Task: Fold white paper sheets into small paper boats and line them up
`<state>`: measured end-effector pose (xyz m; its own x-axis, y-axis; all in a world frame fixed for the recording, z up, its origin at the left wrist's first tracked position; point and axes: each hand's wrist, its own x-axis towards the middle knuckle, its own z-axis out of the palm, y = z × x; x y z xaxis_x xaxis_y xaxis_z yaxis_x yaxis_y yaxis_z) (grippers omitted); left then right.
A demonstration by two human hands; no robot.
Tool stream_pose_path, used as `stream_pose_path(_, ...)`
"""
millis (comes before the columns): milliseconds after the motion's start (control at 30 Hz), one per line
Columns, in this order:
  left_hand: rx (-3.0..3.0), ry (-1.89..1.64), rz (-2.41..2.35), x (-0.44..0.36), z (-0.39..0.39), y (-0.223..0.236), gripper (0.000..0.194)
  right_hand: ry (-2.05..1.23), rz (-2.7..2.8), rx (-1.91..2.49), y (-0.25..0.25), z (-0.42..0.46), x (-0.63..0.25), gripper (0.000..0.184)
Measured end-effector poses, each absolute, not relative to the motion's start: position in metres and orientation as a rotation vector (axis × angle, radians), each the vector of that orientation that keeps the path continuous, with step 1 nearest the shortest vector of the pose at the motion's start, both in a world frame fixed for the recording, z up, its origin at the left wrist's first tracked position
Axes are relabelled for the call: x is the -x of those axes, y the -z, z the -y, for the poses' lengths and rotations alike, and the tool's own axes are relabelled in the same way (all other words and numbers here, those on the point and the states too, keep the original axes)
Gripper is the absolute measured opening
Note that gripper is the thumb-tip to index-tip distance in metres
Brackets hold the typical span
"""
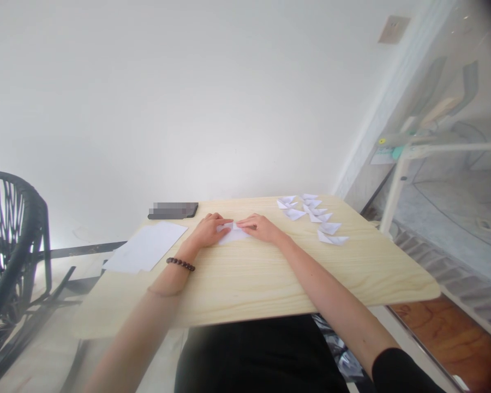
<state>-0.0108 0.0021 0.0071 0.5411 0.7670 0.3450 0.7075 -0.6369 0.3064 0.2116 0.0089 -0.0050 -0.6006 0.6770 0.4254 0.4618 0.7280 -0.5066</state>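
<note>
A small white piece of paper (233,234) lies on the light wooden table (270,278), near its middle. My left hand (210,230), with a dark bead bracelet on the wrist, presses down on the paper's left end with curled fingers. From the other side, my right hand (258,226) presses the right end, its fingers together and pointing left. The fingertips of both hands nearly meet over the paper. Part of the paper is hidden beneath the hands.
Several folded white paper pieces (313,214) lie at the table's far right. A stack of white sheets (147,246) sits at the left, a dark phone (173,210) beyond it. A black wicker chair (8,245) stands left; glass and a white frame (396,185) stand right.
</note>
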Motion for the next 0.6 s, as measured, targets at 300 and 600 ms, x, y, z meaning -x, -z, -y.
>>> stream_pose_path(300,-2.7,-0.599,-1.3,0.0112,-0.0011,-0.0088,0.038,-0.472,2.355,0.873,0.0062,-0.0095,-0.2131,0.028)
stream_pose_path(600,-2.722,-0.571,-1.311,0.0109,-0.0006,-0.0091,0.038,-0.428,2.385,0.874,0.006,-0.0098,-0.2134,0.029)
